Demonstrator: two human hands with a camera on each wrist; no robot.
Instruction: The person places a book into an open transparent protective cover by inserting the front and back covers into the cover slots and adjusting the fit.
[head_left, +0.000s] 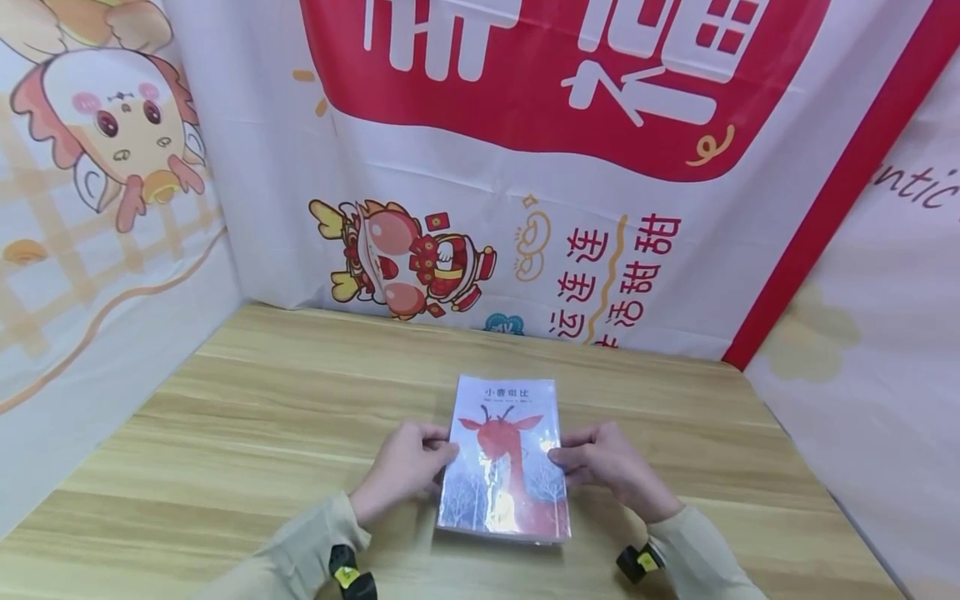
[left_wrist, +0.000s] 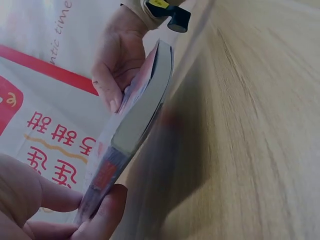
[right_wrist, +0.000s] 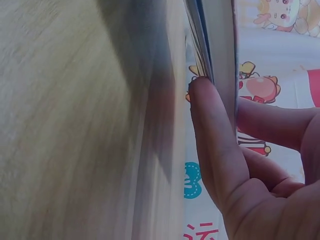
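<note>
A paperback book with a red deer on its pale blue cover faces up between two hands, raised off the wooden table. On its spine side, my left hand grips the edge, thumb on the cover and fingers underneath. My right hand pinches the opposite edge, the page side, in the same way. In the left wrist view the book is seen edge-on, its closed pages slightly bowed, with a shadow on the wood below. The right wrist view shows fingertips against the underside of the pages.
The wood-grain table spreads around the book. A white cloth with red print hangs behind it, and printed cloths stand at the left and right. Each wrist carries a black camera strap.
</note>
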